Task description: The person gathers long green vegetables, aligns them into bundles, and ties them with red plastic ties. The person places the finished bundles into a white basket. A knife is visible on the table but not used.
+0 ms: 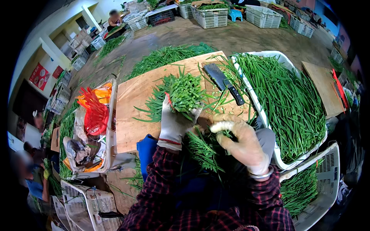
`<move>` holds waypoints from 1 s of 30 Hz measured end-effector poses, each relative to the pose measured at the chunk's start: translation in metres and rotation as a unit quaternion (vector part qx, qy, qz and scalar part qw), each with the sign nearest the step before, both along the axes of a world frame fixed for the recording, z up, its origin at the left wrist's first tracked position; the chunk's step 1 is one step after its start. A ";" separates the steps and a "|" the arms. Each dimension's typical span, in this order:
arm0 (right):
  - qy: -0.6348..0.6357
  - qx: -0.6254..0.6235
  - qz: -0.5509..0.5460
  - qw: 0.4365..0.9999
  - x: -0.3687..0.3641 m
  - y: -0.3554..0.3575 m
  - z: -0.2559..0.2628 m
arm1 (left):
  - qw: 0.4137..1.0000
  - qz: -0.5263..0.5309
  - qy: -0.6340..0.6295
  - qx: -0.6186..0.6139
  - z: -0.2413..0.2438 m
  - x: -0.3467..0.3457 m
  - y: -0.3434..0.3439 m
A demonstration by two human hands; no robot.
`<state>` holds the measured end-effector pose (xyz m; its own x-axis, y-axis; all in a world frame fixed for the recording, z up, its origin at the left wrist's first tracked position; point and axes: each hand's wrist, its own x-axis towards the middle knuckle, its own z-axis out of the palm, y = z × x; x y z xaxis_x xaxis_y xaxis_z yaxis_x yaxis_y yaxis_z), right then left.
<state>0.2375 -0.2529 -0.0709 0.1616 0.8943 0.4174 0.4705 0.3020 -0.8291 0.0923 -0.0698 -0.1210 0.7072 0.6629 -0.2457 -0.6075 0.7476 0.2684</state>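
Note:
My left hand (176, 122), in a white knit glove, grips a bundle of green leafy stalks (186, 91) above a wooden board (136, 92); the cut ends face up and a red tie shows at its left side. My right hand (241, 138), in a pale glove and somewhat blurred, is held with curled fingers right of the bundle, with nothing seen in its grasp. A cleaver (221, 80) with a black handle lies on the board's right part among stalk scraps. More leaves (203, 151) lie below, between my forearms.
At the right, a white crate (276, 148) is heaped with green stalks; another crate (329, 179) of greens is below it. On the left, a bin (112, 130) holds red ties (96, 119) and crumpled bags. Greens lie on the floor beyond the board. Other people sit at left.

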 end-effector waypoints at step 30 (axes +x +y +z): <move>-0.169 -0.006 -0.124 0.978 -0.004 0.008 -0.022 | 0.995 0.037 0.085 0.042 0.010 -0.011 -0.011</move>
<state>0.2334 -0.2448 -0.0934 0.2293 0.8500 0.4743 0.7756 0.1349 -0.6166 0.0818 -0.0811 -0.1107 0.6080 0.7354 -0.2992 -0.6010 0.6726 0.4317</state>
